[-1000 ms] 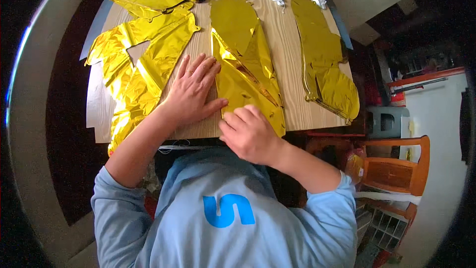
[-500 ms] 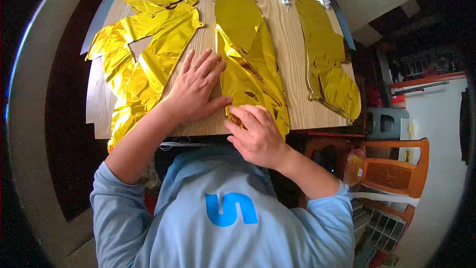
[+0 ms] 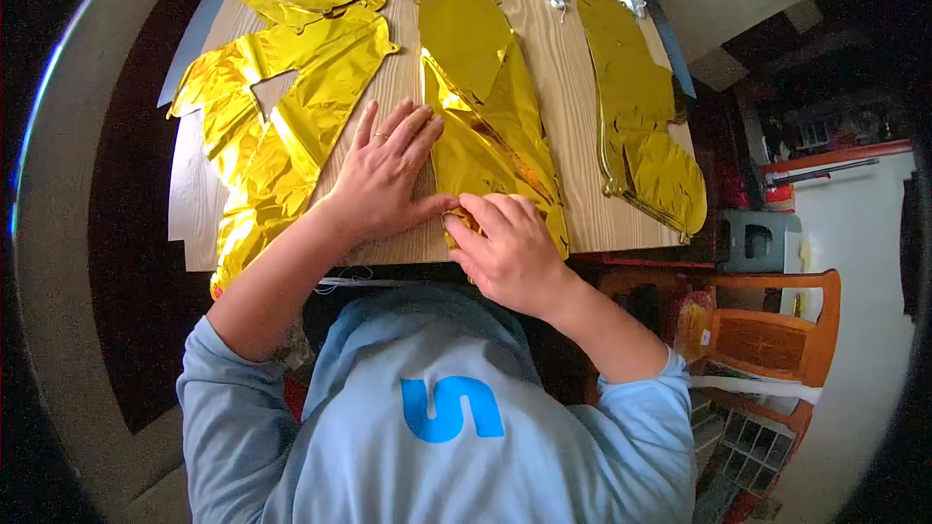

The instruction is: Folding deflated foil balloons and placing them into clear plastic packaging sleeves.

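At one wooden table [image 3: 571,136], four gold foil pieces [image 3: 468,34], two hands [image 3: 383,184].

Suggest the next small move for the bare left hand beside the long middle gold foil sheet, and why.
Probably slide the left hand rightward onto the long, creased gold foil sheet to steady it. The palm lies mostly over the pale wood-grain table, thumb and index finger reaching the sheet's left edge, while the right hand is at its near end.

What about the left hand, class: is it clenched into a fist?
No, the left hand lies palm down on the wood-grain table with fingers extended.
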`<state>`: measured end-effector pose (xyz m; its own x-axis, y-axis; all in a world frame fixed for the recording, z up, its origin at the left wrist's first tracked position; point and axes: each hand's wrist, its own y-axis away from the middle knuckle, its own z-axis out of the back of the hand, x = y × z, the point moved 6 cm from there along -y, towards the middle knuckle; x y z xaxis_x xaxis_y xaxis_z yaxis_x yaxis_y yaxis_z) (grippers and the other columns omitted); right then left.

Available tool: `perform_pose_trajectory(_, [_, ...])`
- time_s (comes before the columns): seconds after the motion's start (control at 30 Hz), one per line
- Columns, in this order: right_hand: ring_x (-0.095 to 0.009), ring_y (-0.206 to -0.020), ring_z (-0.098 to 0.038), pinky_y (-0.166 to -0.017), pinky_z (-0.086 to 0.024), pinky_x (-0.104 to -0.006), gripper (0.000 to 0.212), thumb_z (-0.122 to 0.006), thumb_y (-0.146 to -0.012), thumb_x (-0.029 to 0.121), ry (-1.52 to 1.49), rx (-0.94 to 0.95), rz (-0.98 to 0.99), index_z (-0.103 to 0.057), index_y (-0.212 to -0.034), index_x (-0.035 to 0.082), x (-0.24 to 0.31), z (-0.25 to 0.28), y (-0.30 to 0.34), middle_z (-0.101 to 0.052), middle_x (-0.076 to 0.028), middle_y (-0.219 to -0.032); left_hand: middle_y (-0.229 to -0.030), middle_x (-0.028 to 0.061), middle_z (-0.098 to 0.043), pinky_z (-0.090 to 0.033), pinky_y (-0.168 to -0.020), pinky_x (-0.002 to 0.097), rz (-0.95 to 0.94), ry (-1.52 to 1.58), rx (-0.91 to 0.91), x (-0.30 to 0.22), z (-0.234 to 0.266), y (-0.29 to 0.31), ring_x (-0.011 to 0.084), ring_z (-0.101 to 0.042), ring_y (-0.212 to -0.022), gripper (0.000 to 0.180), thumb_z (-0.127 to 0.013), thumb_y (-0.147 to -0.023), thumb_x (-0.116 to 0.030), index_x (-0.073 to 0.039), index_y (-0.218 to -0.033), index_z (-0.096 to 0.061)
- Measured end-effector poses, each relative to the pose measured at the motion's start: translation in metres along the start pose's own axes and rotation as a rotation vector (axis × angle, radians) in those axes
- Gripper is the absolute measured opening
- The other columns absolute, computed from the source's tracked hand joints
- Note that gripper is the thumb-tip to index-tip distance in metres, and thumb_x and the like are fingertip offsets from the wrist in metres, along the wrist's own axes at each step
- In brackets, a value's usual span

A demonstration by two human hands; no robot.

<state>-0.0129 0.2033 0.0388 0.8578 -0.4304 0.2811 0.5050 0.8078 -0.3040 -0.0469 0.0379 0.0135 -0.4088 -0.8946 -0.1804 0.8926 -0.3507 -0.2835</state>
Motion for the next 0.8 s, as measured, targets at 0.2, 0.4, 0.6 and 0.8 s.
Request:
perform_pose_trajectory(0.2, [-0.030, -0.115, -0.054, -0.097, -0.042, -0.0434, 0.041, -0.075, -0.080, 0.021, 0.034, -0.009, 0.026, -0.067, -0.118, 0.008, 0.004, 0.002, 0.002, -0.058, -0.011, -0.123, -0.153, 0.0144, -0.041, -0.012, -0.122, 0.0574, 0.022, 0.058, 0.065, 0.007, 0.004, -0.002, 0.0341, -0.028, -0.149, 0.084, -0.063, -0.088, -0.058, -0.006, -0.149, -0.041])
perform_pose_trajectory(0.4, [-0.030, -0.112, -0.055, -0.097, -0.042, -0.0438, 0.040, -0.074, -0.082, 0.024, 0.005, -0.017, -0.019, -0.067, -0.118, 0.007, -0.005, 0.011, -0.005, -0.060, -0.011, -0.118, -0.154, 0.0153, -0.040, -0.010, -0.123, 0.0569, 0.011, 0.054, 0.055, 0.006, 0.001, -0.001, 0.0338, -0.025, -0.150, 0.080, -0.064, -0.089, -0.055, -0.005, -0.148, -0.042])
perform_pose_trajectory(0.6, [-0.033, -0.118, -0.054, -0.105, -0.039, -0.0488, 0.043, -0.074, -0.083, 0.025, 0.070, -0.059, -0.041, -0.066, -0.120, 0.005, -0.021, 0.023, -0.010, -0.061, -0.014, -0.121, -0.154, 0.0175, -0.040, -0.009, -0.123, 0.0573, 0.007, 0.059, 0.055, 0.007, -0.001, -0.002, 0.0340, -0.026, -0.150, 0.081, -0.061, -0.090, -0.057, -0.002, -0.147, -0.043])
perform_pose_trajectory(0.8, [-0.032, -0.123, -0.055, -0.107, -0.041, -0.0457, 0.043, -0.072, -0.086, 0.022, 0.132, -0.108, -0.143, -0.065, -0.125, 0.007, -0.077, 0.040, -0.021, -0.062, -0.014, -0.131, -0.152, 0.0180, -0.043, -0.011, -0.123, 0.0573, -0.015, 0.080, 0.030, 0.009, 0.001, -0.002, 0.0343, -0.030, -0.148, 0.080, -0.061, -0.091, -0.055, 0.000, -0.146, -0.044])
